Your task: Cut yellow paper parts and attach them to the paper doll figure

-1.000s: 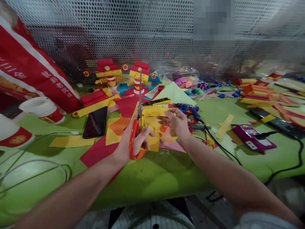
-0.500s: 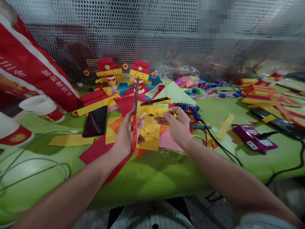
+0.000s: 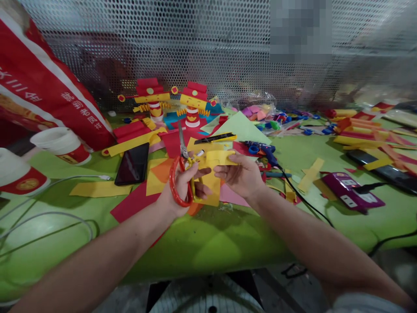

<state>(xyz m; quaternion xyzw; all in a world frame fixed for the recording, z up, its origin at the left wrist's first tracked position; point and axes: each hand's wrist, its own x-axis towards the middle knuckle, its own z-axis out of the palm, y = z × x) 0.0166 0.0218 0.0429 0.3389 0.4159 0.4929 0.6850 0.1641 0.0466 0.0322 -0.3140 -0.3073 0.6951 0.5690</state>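
My left hand (image 3: pixel 183 183) is closed on a pair of scissors (image 3: pixel 172 180) with red handles, the blades pointing up and away from me. One handle loop hangs round the hand. A short yellow paper strip (image 3: pixel 220 157) is pinched by my right hand (image 3: pixel 244 177), its left end close to my left fingertips; whether they touch it I cannot tell. Beneath both hands lie overlapping sheets of yellow paper (image 3: pixel 211 191), orange and red. Just beyond are a black-and-yellow cutter-like tool (image 3: pixel 215 138) and a blue glue gun (image 3: pixel 265 151).
Two red-and-yellow paper figures (image 3: pixel 193 102) stand at the back. On the left are a black phone (image 3: pixel 133 163), paper cups (image 3: pixel 61 145), a cable and a red bag (image 3: pixel 48 82). A purple power strip (image 3: pixel 352 191), cords and paper scraps occupy the right side of the green table (image 3: pixel 228 243).
The scissors have turned in my left hand, so their red handle loops now show more broadly. The yellow strip is now held flatter, facing me, between the two hands.
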